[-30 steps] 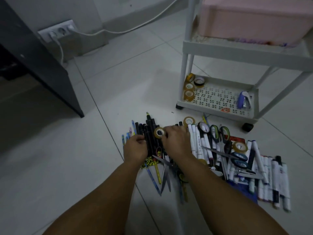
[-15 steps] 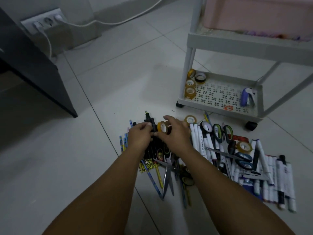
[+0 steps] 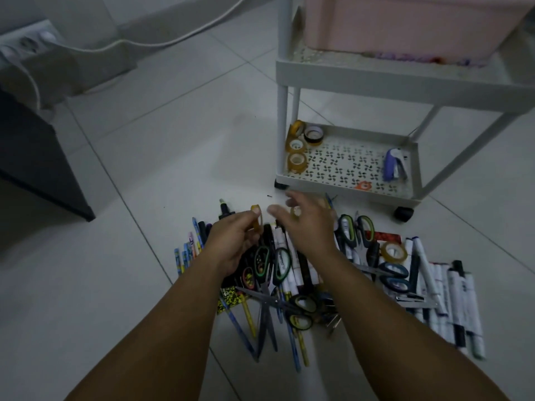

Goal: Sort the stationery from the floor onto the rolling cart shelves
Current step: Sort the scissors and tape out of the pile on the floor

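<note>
Stationery lies heaped on the white floor tiles: scissors [image 3: 279, 266], pens [image 3: 188, 250], white markers [image 3: 451, 293] and a tape roll [image 3: 393, 251]. My left hand [image 3: 231, 244] pinches a small yellow tape roll [image 3: 257, 217] just above the heap. My right hand [image 3: 309, 224] hovers beside it with fingers spread, over another tape roll [image 3: 295, 212] on the floor, holding nothing. The white rolling cart [image 3: 347, 180] stands behind the heap; its bottom shelf holds several tape rolls [image 3: 298, 146] in the left corner and a purple stapler [image 3: 395, 164] at the right.
A pink box [image 3: 405, 21] sits on the cart's upper shelf. A dark cabinet [image 3: 34, 157] stands at left, with a wall socket [image 3: 26, 44] and a white cable [image 3: 173, 39] behind it. Bare tiles stretch left of the heap.
The yellow tape roll passed from both hands into my left hand alone. My right hand let go and moved right and forward, toward the cart. The camera moved closer.
</note>
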Tool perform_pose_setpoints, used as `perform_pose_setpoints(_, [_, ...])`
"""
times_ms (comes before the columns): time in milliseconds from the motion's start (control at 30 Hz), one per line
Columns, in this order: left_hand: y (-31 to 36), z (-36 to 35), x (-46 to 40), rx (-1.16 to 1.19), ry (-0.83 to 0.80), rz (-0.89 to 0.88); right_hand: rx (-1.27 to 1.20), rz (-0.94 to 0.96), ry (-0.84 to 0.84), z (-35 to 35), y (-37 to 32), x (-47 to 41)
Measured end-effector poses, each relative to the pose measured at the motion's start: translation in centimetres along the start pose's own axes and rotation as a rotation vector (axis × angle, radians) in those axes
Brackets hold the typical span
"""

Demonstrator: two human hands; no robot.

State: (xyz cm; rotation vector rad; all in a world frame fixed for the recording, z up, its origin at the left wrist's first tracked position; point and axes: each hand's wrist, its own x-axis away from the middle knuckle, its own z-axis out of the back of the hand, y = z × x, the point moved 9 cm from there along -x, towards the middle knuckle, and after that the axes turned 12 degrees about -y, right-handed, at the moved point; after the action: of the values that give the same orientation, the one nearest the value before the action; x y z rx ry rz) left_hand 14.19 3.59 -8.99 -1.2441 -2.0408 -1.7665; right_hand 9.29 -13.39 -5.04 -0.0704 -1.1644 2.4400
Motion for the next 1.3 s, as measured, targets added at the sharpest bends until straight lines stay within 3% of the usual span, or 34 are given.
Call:
perform_pose_setpoints(67, [0.2,0.4,-0.3,0.028,0.043,-0.021,0.292,-0.118,0.093,1.5,1.3,-1.1])
perform_pose_setpoints(133, [0.0,0.4,-0.6,0.076,0.046,-0.011,0.564,-0.204,-0.001,1.1,2.1,-2.3])
perform_pose_setpoints(200, [-0.1,0.0,-0.7,0.135,0.031,0.010,0.661,-0.272,-0.106,0.2,2.8,-3.1])
perform_pose_setpoints(300, [-0.2,-0.6,-0.8,0.175,0.008,0.028,0.664,-0.379,-0.180,-0.6,3.9,-4.0])
perform_pose_setpoints(467, [-0.5,-0.8,-1.2,0.201,0.022,0.039,0.601,-0.284,-0.045,0.7,2.5,-4.2])
perform_pose_setpoints(600, [0.1,-1.8,-1.2,0.238,0.006,0.003,0.102,-0.082,0.034,0.9,1.4,-2.7])
perform_pose_setpoints(700, [0.6,-3.9,-0.9,0.207,-0.082,-0.023,-0.133,0.015,-0.036,0.6,0.2,-0.8])
perform_pose_setpoints(833, [0.4,-5.7,-0.5,0.141,-0.143,0.005,-0.033,0.085,-0.121,0.0,-0.4,0.7])
perform_pose_setpoints(1000, [-0.2,-7.2,-0.4,-0.133,-0.123,0.001,0.009,0.060,-0.113,1.7,1.4,2.7])
perform_pose_setpoints(1167, [-0.7,-9.4,0.0,-0.191,-0.062,-0.013,0.191,-0.061,0.181,7.3,6.0,5.7])
perform_pose_setpoints(1300, [-1.4,-10.9,-0.1,-0.222,-0.058,-0.013,0.338,-0.365,0.324,11.2,11.4,9.1])
